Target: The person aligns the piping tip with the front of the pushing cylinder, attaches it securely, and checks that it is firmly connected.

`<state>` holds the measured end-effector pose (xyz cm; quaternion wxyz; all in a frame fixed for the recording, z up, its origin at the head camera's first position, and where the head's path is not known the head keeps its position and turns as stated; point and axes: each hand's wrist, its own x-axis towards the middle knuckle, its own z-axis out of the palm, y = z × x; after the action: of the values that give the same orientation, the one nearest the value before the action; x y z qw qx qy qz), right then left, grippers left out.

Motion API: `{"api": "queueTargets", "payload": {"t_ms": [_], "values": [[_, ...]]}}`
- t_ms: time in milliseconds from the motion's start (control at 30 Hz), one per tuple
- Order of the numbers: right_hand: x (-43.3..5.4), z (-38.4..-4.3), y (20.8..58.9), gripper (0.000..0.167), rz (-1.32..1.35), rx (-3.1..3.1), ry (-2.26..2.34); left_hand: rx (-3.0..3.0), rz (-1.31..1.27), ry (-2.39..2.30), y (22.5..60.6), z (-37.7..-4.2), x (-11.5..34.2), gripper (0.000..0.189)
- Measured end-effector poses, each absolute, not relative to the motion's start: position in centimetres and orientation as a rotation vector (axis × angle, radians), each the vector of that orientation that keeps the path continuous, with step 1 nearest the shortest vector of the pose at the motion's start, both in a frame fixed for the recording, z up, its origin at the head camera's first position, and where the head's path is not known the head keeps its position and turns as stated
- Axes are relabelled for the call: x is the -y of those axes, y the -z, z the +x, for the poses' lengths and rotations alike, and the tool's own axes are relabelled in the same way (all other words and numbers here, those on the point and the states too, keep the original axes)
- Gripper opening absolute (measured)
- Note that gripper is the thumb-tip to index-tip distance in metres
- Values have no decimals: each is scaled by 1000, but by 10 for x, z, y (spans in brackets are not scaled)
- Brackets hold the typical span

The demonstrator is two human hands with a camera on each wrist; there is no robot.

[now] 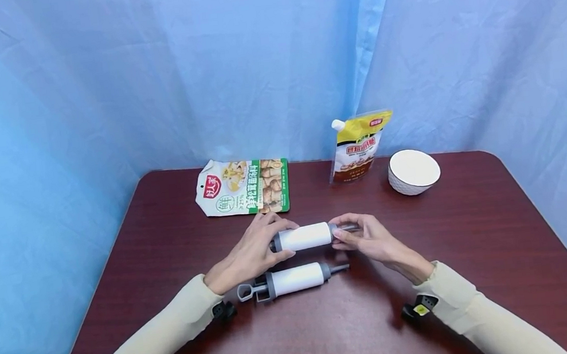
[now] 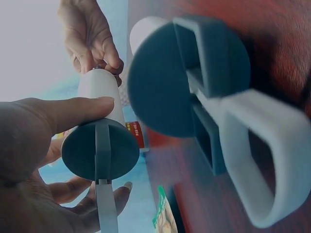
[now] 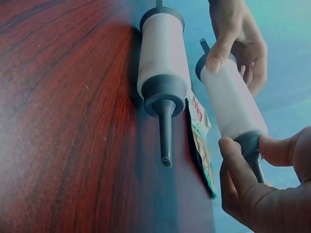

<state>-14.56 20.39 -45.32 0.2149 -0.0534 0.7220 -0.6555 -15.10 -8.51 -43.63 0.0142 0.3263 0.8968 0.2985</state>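
Note:
Both hands hold one piping syringe (image 1: 305,237), a white barrel with grey ends, raised off the tabletop in the wrist views. My left hand (image 1: 261,245) grips its plunger end, thumb on the barrel beside the round grey flange (image 2: 99,150). At the other end, the fingers and thumb of my right hand (image 1: 368,239) pinch the grey nozzle cap (image 3: 249,142); part of the nozzle is hidden by them. A second, matching piping syringe (image 1: 298,279) lies on the table nearer the body, its loop handle (image 1: 245,292) to the left and its thin nozzle (image 3: 165,136) to the right.
Behind the left hand lies a green and white food packet (image 1: 243,187). A yellow, white and brown spouted pouch (image 1: 356,149) stands at the back, with a white bowl (image 1: 413,172) to its right. Blue curtains (image 1: 261,64) border the dark red table (image 1: 476,237).

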Motion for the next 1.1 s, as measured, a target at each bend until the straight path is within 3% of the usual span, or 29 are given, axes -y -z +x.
{"api": "queueTargets", "payload": {"t_ms": [1100], "values": [[-192,-201,471,42,-96,-1969,1596,-2591,834,-1004,455,-197,104,41]]}}
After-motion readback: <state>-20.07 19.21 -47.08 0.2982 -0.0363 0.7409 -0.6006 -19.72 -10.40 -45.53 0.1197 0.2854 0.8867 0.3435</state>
